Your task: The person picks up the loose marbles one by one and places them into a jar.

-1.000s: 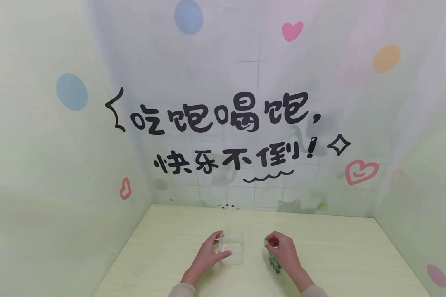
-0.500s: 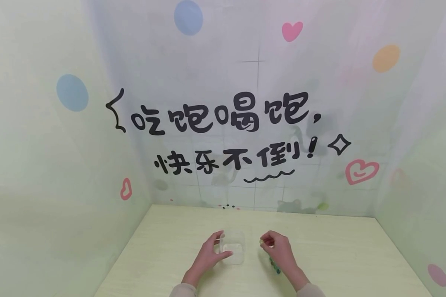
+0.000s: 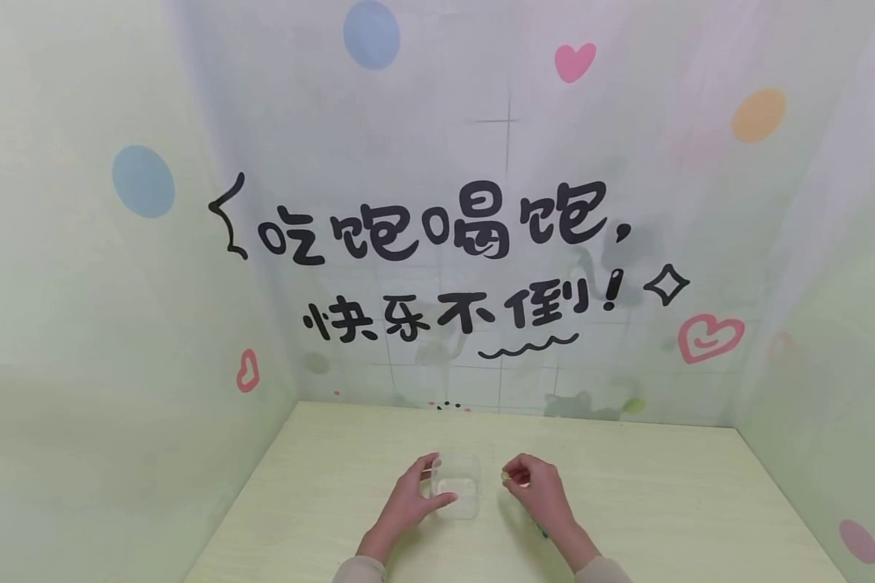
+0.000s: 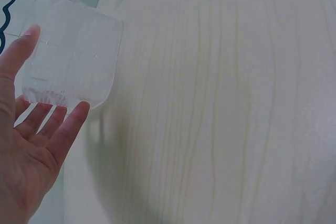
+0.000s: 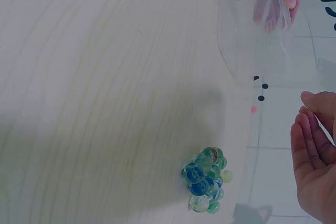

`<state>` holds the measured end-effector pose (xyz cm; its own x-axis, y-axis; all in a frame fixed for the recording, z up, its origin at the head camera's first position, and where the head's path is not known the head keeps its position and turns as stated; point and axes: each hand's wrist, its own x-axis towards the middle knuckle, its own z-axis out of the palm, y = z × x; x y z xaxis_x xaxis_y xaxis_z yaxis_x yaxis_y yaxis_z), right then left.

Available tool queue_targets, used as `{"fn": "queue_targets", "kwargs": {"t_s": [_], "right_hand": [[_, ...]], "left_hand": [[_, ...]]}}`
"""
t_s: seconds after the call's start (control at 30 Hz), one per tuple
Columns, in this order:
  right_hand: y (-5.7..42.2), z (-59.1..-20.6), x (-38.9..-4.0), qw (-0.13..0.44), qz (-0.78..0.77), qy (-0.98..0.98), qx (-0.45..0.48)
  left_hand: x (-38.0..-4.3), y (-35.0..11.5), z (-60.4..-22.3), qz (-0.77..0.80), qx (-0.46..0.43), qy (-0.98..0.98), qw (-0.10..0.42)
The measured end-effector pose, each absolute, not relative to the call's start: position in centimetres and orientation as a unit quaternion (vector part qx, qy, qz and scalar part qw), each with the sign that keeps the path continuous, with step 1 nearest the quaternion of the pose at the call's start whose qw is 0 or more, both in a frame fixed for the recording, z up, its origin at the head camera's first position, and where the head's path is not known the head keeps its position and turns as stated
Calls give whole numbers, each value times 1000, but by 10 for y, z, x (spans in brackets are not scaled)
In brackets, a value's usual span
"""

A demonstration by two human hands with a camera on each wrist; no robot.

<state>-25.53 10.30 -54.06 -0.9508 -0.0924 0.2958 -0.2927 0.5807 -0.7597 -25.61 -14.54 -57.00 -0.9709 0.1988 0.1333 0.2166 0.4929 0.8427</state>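
My left hand (image 3: 407,498) grips the near-left side of a clear plastic box (image 3: 468,490), thumb at one side and fingers at another; the box stands on the table. To the right of it, my right hand (image 3: 545,491) pinches a small pale yellow marble (image 3: 505,476) between thumb and forefinger, raised over the table and apart from the box. In the right wrist view the fingertips hide that marble. A pile of glass marbles (image 5: 205,180), green, blue and clear, lies on the table below the right hand. The head view shows just a bit of the pile past the wrist.
The pale wood-grain table (image 3: 335,453) meets a printed back wall (image 3: 437,364) with black lettering and coloured shapes. Plain side walls (image 3: 117,389) enclose the table on the left and right.
My right hand has moved left toward the box with the pinched marble, away from the pile, and its arm now covers most of the pile in the head view. The left hand stays still.
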Motion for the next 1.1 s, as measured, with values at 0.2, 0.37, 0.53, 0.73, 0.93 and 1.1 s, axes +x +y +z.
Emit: {"fn": "queue_targets", "kwargs": {"t_s": [0.2, 0.37, 0.53, 0.73, 0.93, 1.1], "right_hand": [[99, -541, -256, 116, 452, -875, 132], [95, -540, -255, 115, 453, -873, 140], [92, -539, -255, 110, 444, -877, 144], [89, -539, -254, 108, 442, -877, 152], [85, -537, -253, 100, 435, -881, 158], [82, -537, -254, 95, 432, -882, 162]], "left_hand": [[-255, -145, -568, -492, -117, -863, 5], [-255, -146, -567, -495, -118, -861, 3], [-255, -145, -568, -495, -116, -861, 3], [-255, -145, -568, -493, -113, -862, 3], [-255, -145, -567, -495, -114, -861, 3], [-255, -145, -567, -495, -113, -862, 1]]}}
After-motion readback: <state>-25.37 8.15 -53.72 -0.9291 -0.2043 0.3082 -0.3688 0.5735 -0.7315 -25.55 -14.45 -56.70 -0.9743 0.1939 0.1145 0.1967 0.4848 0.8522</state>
